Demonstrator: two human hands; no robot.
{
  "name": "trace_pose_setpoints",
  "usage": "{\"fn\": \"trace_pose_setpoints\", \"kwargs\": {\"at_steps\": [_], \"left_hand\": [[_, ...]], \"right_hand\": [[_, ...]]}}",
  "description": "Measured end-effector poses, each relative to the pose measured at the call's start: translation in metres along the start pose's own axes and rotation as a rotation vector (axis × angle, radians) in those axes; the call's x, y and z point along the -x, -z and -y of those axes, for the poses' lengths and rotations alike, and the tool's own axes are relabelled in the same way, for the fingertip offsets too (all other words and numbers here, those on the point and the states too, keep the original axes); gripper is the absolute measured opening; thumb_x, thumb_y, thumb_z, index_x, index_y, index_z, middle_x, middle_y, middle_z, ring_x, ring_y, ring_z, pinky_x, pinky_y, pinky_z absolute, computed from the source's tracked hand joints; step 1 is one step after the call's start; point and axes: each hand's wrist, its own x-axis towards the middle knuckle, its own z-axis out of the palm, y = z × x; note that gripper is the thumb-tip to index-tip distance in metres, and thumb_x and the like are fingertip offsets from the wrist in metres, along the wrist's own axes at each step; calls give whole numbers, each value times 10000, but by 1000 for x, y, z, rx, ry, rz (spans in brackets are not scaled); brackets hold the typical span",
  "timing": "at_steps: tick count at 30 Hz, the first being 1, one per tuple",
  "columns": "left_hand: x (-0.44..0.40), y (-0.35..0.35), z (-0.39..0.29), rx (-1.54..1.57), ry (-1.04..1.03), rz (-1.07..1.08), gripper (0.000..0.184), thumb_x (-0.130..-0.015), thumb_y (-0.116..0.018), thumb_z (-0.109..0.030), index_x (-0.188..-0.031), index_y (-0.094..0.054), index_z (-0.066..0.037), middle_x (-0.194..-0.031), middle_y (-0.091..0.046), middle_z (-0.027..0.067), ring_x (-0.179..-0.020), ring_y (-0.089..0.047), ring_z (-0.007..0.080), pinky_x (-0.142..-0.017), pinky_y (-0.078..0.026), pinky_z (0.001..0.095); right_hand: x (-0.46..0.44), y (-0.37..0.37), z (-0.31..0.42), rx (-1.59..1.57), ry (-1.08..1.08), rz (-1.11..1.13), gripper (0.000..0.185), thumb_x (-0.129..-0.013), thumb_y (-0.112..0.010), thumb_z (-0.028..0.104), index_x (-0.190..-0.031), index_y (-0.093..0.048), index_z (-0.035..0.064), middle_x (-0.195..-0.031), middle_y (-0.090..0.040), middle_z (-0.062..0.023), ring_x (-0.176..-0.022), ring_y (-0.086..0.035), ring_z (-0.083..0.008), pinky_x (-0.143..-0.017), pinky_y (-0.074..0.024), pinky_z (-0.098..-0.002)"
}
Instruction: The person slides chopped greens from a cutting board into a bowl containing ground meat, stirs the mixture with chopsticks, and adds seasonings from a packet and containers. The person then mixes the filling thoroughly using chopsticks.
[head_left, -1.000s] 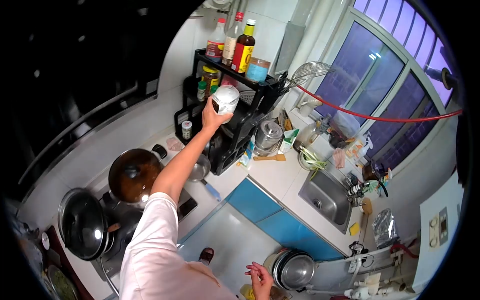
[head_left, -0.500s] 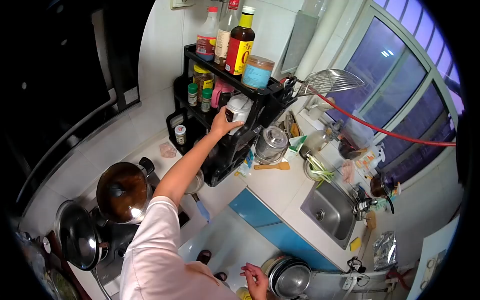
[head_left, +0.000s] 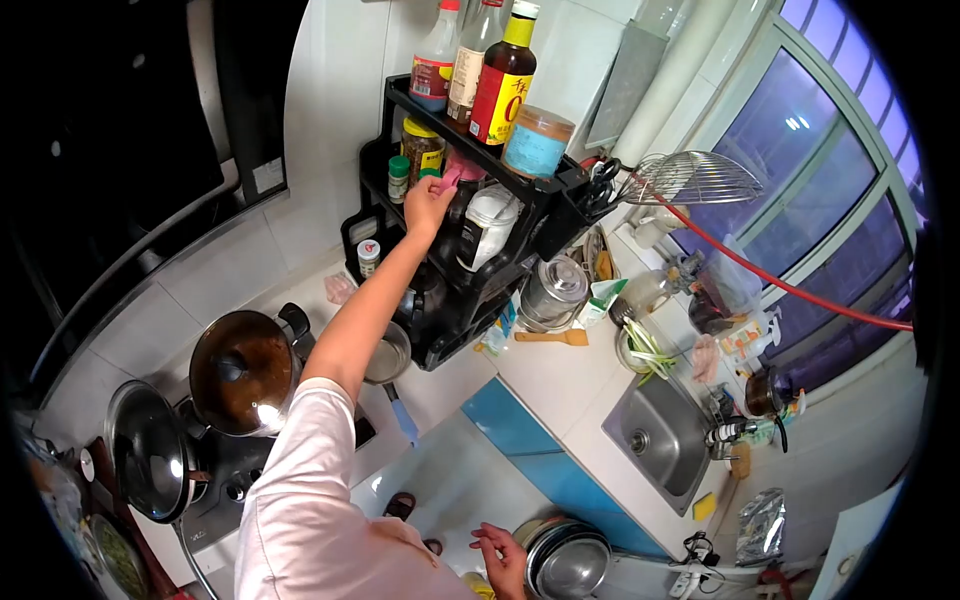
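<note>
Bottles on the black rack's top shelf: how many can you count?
3: the left bottle, the middle bottle and the yellow-necked right bottle. Others could be hidden behind.

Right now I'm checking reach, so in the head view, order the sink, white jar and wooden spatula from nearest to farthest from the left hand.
From the left hand:
1. White jar: just right, on the black rack.
2. Wooden spatula: farther right, on the counter.
3. Sink: farthest right, set into the counter.
</note>
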Motion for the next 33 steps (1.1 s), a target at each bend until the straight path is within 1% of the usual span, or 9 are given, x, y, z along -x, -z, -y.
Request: {"fn": "trace_pose_setpoints", "kwargs": {"at_steps": [1, 4, 8, 11, 14, 15, 19, 22, 33], "left_hand": [[-4, -3, 3, 77, 36, 46, 221, -729, -775, -181, -819, -643, -28, -657, -618, 42, -583, -574, 148, -577, -471, 288], [3, -9, -6, -58, -49, 65, 233, -730, -779, -190, -810, -636, -24, -640, -598, 23, -567, -549, 130, -558, -452, 270], [13, -6, -12, 137, -26, 137, 219, -753, -768, -172, -774, -618, -14, -635, -585, -2, -557, -524, 78, -526, -422, 241], [17, 7, -23, 267, -25, 212, 156, -807, -719, -114, -811, -601, -13, -686, -626, 8, -594, -553, 59, -532, -425, 221], [19, 14, -14, 509, 68, 261, 95, -850, -664, -55, -873, -580, -18, -769, -668, 32, -653, -605, 70, -559, -450, 207], [21, 20, -11, 427, 40, 327, 99, -887, -621, -34, -957, -556, -10, -857, -681, 65, -773, -656, 119, -716, -513, 229], [26, 32, -7, 564, 87, 429, 105, -896, -617, -61, -970, -550, -26, -908, -685, 79, -842, -653, 134, -783, -501, 254], [28, 36, -11, 676, 154, 445, 107, -906, -608, -77, -982, -543, -39, -911, -674, 69, -840, -642, 134, -792, -496, 261], [30, 81, 1, 886, 142, 518, 99, -920, -590, -82, -988, -525, -54, -893, -636, 65, -826, -615, 149, -763, -504, 287]], "right_hand": [[0, 1, 1, 6, 2, 12, 269, -925, -570, 64, -1179, -577, -25, -1003, -671, -121, -827, -653, -176, -735, -519, -296], [1, 0, 6, -54, -9, 16, 258, -926, -565, 61, -1169, -581, -25, -1001, -669, -117, -825, -653, -176, -731, -517, -294], [-1, 2, 0, -5, 30, 7, 253, -931, -556, 61, -1169, -581, -21, -1004, -666, -115, -827, -653, -178, -737, -516, -292], [-1, 1, -4, 7, 35, 21, 256, -928, -548, 47, -1170, -574, -32, -1011, -665, -129, -833, -657, -182, -749, -520, -292], [-6, -2, 0, -42, 40, 15, 243, -916, -545, 11, -1147, -575, -58, -999, -668, -148, -835, -667, -187, -763, -530, -290], [-5, -4, 7, -56, 27, 10, 236, -917, -546, 14, -1140, -582, -55, -993, -670, -143, -833, -668, -184, -763, -529, -288], [-10, -7, 4, -60, 41, 29, 234, -921, -544, 22, -1139, -584, -52, -986, -672, -139, -829, -669, -186, -762, -525, -284], [-14, -7, 3, -58, 49, 44, 235, -924, -542, 27, -1141, -584, -50, -986, -672, -139, -826, -670, -188, -760, -525, -284], [-18, -12, 1, 2, 70, 62, 228, -917, -552, 15, -1133, -591, -48, -972, -678, -136, -818, -672, -180, -753, -520, -271]]}}
